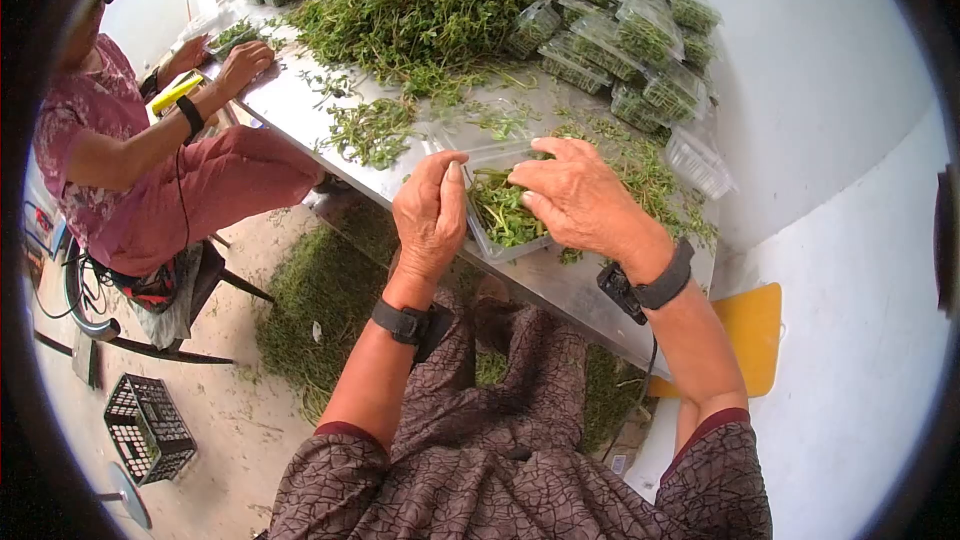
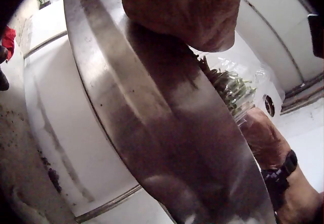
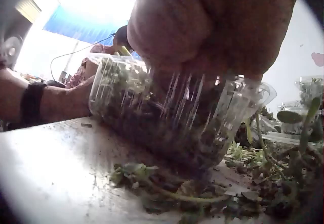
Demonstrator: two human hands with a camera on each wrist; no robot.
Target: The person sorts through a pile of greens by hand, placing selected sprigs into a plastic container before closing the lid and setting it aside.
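A clear plastic clamshell box (image 1: 500, 252) stands near the table's front edge with its lid raised behind it. Leafy green sprigs (image 1: 498, 202) fill it. At the box's left side, my left hand (image 1: 432, 215) grips the wall with curled fingers. My right hand (image 1: 590, 200) reaches over the right side, thumb and fingers pinching sprigs at the top. In the right wrist view the box (image 3: 167, 113) sits on the table, the right hand (image 3: 212, 27) bent down into it; its fingertips are hidden. The left wrist view shows the left hand (image 2: 187, 11) close above the metal edge.
A large heap of greens (image 1: 420, 5) covers the table's back. Filled boxes (image 1: 630, 40) are stacked at back right, an empty-looking box (image 1: 698, 164) beside them. Another person (image 1: 120, 150) works at left. Greens (image 1: 325, 310) and a black crate (image 1: 150, 428) lie on the floor.
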